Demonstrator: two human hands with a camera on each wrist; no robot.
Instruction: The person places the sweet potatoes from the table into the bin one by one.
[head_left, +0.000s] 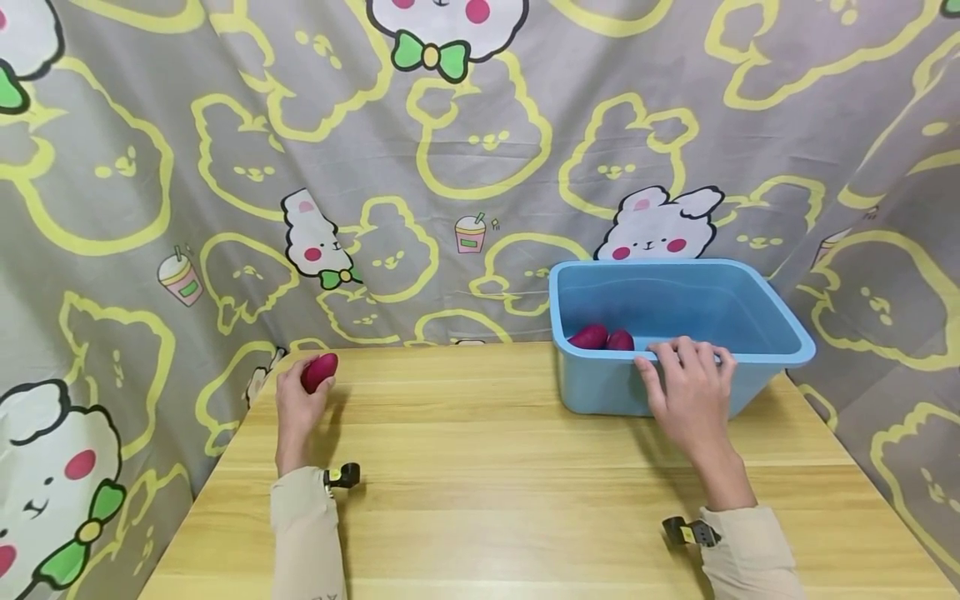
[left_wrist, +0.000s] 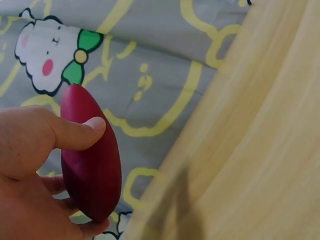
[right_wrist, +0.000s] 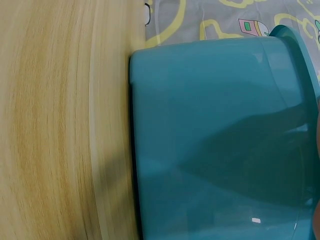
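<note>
At the far left of the table my left hand [head_left: 297,406] holds a smooth, purple-red sweet potato [head_left: 320,372], tapered at both ends. In the left wrist view the thumb lies across the sweet potato [left_wrist: 92,167], with the other fingers behind and under it. A light blue plastic bin [head_left: 611,385] stands at the back right. My right hand [head_left: 693,400] grips its front rim, fingers hooked over the edge and thumb outside. Two more purple-red sweet potatoes [head_left: 589,337] lie inside at the bin's left end, partly hidden by the front wall.
The wooden table [head_left: 465,483] stretches between the two hands. Behind it hangs a grey curtain [head_left: 480,275] with cartoon animals, close to the table's back edge. Each sleeve carries a small black wrist camera [head_left: 345,475]. The right wrist view mostly shows the bin's outer wall [right_wrist: 215,130].
</note>
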